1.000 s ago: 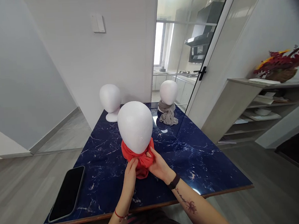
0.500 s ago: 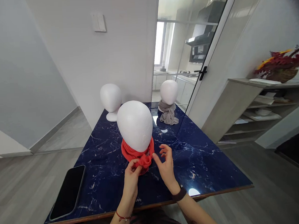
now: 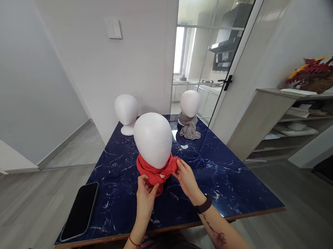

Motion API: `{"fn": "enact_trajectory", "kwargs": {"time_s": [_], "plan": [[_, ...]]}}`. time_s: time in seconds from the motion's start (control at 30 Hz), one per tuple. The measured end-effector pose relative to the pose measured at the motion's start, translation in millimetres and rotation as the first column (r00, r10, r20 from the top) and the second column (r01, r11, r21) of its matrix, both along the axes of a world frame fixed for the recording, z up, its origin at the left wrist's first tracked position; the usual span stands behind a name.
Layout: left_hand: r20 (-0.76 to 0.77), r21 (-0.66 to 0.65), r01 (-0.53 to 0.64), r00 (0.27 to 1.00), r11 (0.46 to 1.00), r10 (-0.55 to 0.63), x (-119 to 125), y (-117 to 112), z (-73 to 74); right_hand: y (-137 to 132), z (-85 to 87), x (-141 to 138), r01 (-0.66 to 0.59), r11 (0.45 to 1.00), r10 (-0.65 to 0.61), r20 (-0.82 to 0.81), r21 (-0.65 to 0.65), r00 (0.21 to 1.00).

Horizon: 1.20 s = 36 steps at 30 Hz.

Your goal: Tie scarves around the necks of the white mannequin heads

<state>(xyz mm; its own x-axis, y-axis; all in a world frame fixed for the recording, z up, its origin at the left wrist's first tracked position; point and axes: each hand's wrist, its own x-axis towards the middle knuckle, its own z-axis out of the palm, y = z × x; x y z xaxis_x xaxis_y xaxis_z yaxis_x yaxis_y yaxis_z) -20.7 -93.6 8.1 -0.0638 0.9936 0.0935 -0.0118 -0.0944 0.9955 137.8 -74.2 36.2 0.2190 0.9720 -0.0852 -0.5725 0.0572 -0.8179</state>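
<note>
A white foam mannequin head (image 3: pixel 153 138) stands near the middle of the table with a red scarf (image 3: pixel 150 171) wrapped round its neck. At the scarf's lower left front, my left hand (image 3: pixel 146 189) pinches the cloth between thumb and fingers. On the other side my right hand (image 3: pixel 185 176) grips the scarf's right edge, pulling a fold outward. A small whitish spot shows among the folds at the front. Most of the mannequin's neck and base is hidden by the scarf and my hands.
On the blue marbled table (image 3: pixel 215 181), a bare mannequin head (image 3: pixel 126 110) stands back left. Another head (image 3: pixel 190 103) at the back right wears a grey scarf (image 3: pixel 189 128). A black-screened phone (image 3: pixel 80 211) lies at front left. Beyond the table are a glass door (image 3: pixel 198 55) and a shelf unit (image 3: pixel 301 120).
My right hand has gone from open beside the scarf to gripping its right edge. The bunched front knot now looks flatter and spread wider. My left hand stays on the lower front.
</note>
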Motion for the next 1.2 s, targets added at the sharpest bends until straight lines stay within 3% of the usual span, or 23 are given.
{"fn": "enact_trajectory", "kwargs": {"time_s": [0.17,0.47,0.53,0.63,0.7,0.73,0.8,0.87,0.9,0.97,1.03,1.1,1.13,1.2], "plan": [[-0.065,-0.021,-0.032,0.997,0.999,0.031,-5,5,-6.0,10,10.6,8,0.027,0.999,-0.028,0.023,0.039,0.999],[-0.313,-0.018,-0.099,0.946,0.995,0.089,-32,11,-12.3,78,16.4,42,0.2,0.976,-0.199,-0.017,0.085,0.98],[-0.381,0.013,-0.091,0.92,0.996,0.089,-32,10,-10.1,75,18.6,40,0.219,0.968,-0.223,0.023,0.121,0.975],[-0.383,0.061,-0.008,0.923,0.998,0.031,-23,8,-5.1,41,14.0,27,0.314,0.924,-0.361,0.233,0.216,0.903],[-0.311,0.016,0.092,0.947,0.996,-0.083,-16,7,-2.1,5,5.6,15,0.281,0.894,-0.423,0.45,0.348,0.787],[-0.264,-0.023,0.139,0.954,0.99,-0.14,-12,7,-0.8,-13,0.9,9,0.187,0.889,-0.414,0.561,0.418,0.717],[-0.181,-0.08,0.202,0.96,0.976,-0.214,-5,7,1.6,-45,-7.3,-1,-0.139,0.867,-0.346,0.778,0.479,0.524],[-0.11,-0.119,0.203,0.97,0.972,-0.216,0,8,4.0,-65,-12.1,-5,-0.474,0.809,-0.262,0.935,0.347,0.237],[-0.074,-0.147,0.199,0.975,0.969,-0.212,1,8,5.3,-71,-13.0,-6,-0.567,0.788,-0.234,0.968,0.241,0.086],[-0.019,-0.202,0.21,0.976,0.957,-0.218,4,7,7.8,-77,-11.8,-4,-0.612,0.788,-0.193,0.971,0.066,-0.144],[-0.061,-0.195,0.193,0.976,0.962,-0.208,6,6,9.3,-81,-7.5,-1,-0.589,0.808,-0.173,0.957,0.004,-0.231],[-0.203,-0.089,0.123,0.969,0.988,-0.139,7,4,9.2,-83,-1.8,1,-0.586,0.809,-0.168,0.97,0.032,-0.178],[-0.269,-0.025,0.084,0.959,0.996,-0.088,9,3,8.7,-83,0.8,2,-0.574,0.815,-0.162,0.982,0.076,-0.1],[-0.344,0.073,0.039,0.939,0.997,-0.011,11,3,7.4,-76,4.0,4,-0.427,0.883,-0.149,0.979,0.196,0.141]]}}
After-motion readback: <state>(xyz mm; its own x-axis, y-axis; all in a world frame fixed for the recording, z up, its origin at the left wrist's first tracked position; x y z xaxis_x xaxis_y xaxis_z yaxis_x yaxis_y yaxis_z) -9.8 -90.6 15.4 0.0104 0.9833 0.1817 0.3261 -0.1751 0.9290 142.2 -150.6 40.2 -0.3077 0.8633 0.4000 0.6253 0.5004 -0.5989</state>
